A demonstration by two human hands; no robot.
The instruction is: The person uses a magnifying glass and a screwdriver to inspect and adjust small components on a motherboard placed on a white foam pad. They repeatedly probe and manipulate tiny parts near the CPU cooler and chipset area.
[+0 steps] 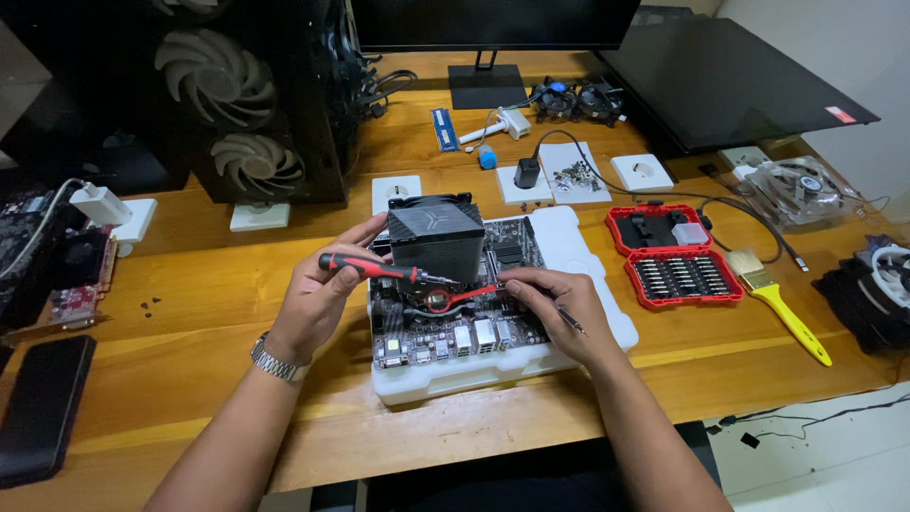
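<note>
Forearms over near worktop (pixel 171 313) edge | left hand (pixel 318 303) closed on red-black screwdriver (pixel 384 270) | right hand (pixel 559 303) pinching thin tool (pixel 569 320) | motherboard (pixel 455 322) with black cooler (pixel 436 237) on white foam tray (pixel 578 251), mid-worktop | bit case (pixel 675 256), yellow brush (pixel 782 308) right; bare wood left.

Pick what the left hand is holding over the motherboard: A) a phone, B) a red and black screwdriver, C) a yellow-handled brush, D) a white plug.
B: the left hand grips a red and black screwdriver with its tip pointing toward the black cooler on the motherboard, while the yellow-handled brush lies untouched on the table to the right.
</note>
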